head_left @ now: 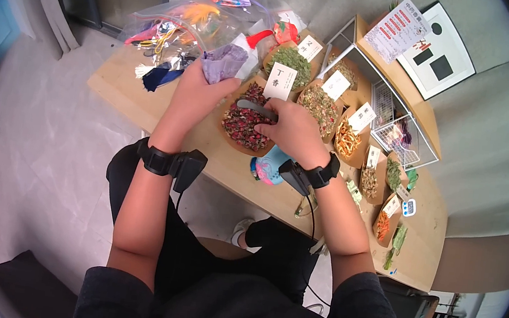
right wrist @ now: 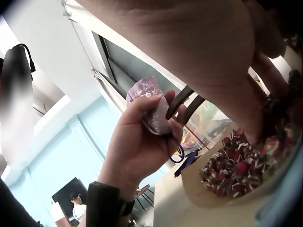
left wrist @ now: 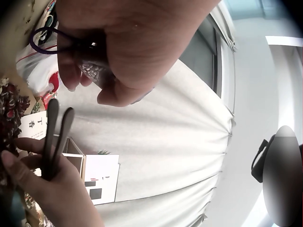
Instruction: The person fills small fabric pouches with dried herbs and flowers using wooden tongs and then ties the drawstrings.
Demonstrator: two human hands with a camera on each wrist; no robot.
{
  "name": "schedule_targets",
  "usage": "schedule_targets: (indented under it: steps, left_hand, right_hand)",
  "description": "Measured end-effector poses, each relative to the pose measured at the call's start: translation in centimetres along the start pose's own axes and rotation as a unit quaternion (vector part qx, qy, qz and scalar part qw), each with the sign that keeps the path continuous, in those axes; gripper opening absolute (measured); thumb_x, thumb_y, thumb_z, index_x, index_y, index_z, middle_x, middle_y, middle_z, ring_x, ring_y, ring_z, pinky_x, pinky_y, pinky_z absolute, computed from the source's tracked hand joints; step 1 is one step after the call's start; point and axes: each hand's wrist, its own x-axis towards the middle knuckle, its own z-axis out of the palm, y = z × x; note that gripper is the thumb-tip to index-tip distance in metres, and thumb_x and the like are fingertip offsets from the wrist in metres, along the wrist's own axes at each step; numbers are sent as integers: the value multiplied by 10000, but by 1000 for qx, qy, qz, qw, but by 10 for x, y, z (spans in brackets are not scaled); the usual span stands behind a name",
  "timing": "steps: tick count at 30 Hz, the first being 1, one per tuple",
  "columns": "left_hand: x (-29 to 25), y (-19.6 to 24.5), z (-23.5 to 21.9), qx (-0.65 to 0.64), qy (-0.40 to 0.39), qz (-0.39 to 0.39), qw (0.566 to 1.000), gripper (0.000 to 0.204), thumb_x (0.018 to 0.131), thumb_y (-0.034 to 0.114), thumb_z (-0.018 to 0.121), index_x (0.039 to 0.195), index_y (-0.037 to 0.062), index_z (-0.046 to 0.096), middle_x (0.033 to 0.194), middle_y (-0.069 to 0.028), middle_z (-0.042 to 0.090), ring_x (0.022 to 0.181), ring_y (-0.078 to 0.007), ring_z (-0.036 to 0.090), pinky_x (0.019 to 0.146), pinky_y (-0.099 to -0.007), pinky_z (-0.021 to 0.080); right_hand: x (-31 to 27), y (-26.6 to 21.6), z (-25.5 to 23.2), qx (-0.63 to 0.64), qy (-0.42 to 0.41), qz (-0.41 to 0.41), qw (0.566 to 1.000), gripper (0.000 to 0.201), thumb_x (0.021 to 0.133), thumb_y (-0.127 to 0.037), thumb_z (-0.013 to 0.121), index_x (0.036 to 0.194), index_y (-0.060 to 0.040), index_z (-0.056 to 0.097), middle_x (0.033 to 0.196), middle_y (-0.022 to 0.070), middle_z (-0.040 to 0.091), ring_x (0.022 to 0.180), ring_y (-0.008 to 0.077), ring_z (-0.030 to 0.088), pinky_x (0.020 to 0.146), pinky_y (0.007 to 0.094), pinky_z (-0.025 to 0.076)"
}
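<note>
My left hand (head_left: 195, 96) grips a shiny purple drawstring pouch (head_left: 225, 63) left of the rosebuds. Its patterned fabric shows in the right wrist view, where a dark cord loop (right wrist: 179, 152) hangs below the fingers. My right hand (head_left: 297, 132) holds a pair of dark grey tongs (head_left: 255, 108), whose two rounded ends (left wrist: 61, 120) stand slightly apart with nothing between them. They point toward the pouch. Under this hand, dried rosebuds (head_left: 244, 127) fill a brown paper tray (right wrist: 191, 195). The right fingertips are down at the rosebuds in the right wrist view.
A white label card (head_left: 280, 81) stands at the rosebud tray's back. Further trays hold green leaves (head_left: 289, 65), mixed dried flowers (head_left: 318, 108) and orange strips (head_left: 347, 138). Behind the left hand lies a clear plastic bag (head_left: 176, 19) with colourful tassels. A wire-sided shelf (head_left: 393, 116) stands at right.
</note>
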Motion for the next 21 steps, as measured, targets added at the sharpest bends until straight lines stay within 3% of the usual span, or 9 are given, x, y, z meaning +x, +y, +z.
schedule_targets:
  steps: [2, 5, 8, 11, 14, 18, 21]
  left_hand:
    - [0, 2, -6, 9, -11, -21, 1000, 418, 832, 145, 771, 1190, -24, 638, 1032, -73, 709, 855, -138, 669, 764, -306, 540]
    - [0, -2, -5, 57, 27, 7, 998, 419, 809, 130, 766, 1177, -22, 634, 1025, -99, 710, 901, -181, 676, 809, -334, 542]
    - [-4, 0, -4, 119, 14, 56, 991, 448, 782, 111, 768, 1186, -6, 611, 1027, -131, 702, 949, -219, 674, 856, -355, 535]
    - [-4, -1, -4, 154, -41, 54, 986, 487, 808, 66, 766, 1256, 16, 580, 1104, -49, 665, 1002, -131, 632, 885, -290, 521]
    - [-6, 5, 2, 166, -88, 43, 981, 500, 794, 39, 772, 1251, 24, 570, 1111, -42, 653, 1013, -122, 619, 889, -298, 523]
    - [-7, 4, 9, 160, -110, 43, 980, 531, 782, 17, 770, 1272, 28, 565, 1115, -42, 653, 1019, -119, 621, 898, -302, 524]
    - [-4, -5, 8, 153, -112, 45, 981, 555, 779, 12, 774, 1292, 30, 560, 1128, -41, 653, 1030, -123, 626, 911, -305, 526]
  right_hand:
    - [2, -5, 3, -33, -22, 25, 999, 317, 800, -247, 812, 1053, -74, 733, 963, 163, 732, 904, 372, 710, 782, 467, 563]
    - [9, 1, 5, -21, -29, 20, 999, 278, 802, -235, 800, 1016, -67, 744, 932, 176, 736, 880, 394, 707, 769, 474, 560]
    - [17, 11, -1, 66, -47, 20, 996, 218, 819, -178, 795, 976, -37, 741, 868, 168, 735, 804, 333, 720, 732, 424, 557]
    - [18, -1, -23, 202, 8, 8, 979, 188, 850, -121, 790, 989, -12, 726, 843, 96, 726, 770, 196, 692, 723, 344, 538]
    - [21, -24, -34, 352, 60, -41, 933, 169, 876, -92, 784, 997, 2, 713, 845, 19, 694, 790, 93, 628, 736, 282, 514]
    - [22, -38, -44, 336, 92, -69, 935, 273, 891, -115, 773, 1142, -20, 722, 842, -8, 656, 793, 80, 595, 738, 272, 496]
    - [24, -32, -53, 302, 112, -38, 946, 323, 885, -143, 782, 1181, -28, 723, 818, -1, 634, 767, 95, 572, 721, 289, 486]
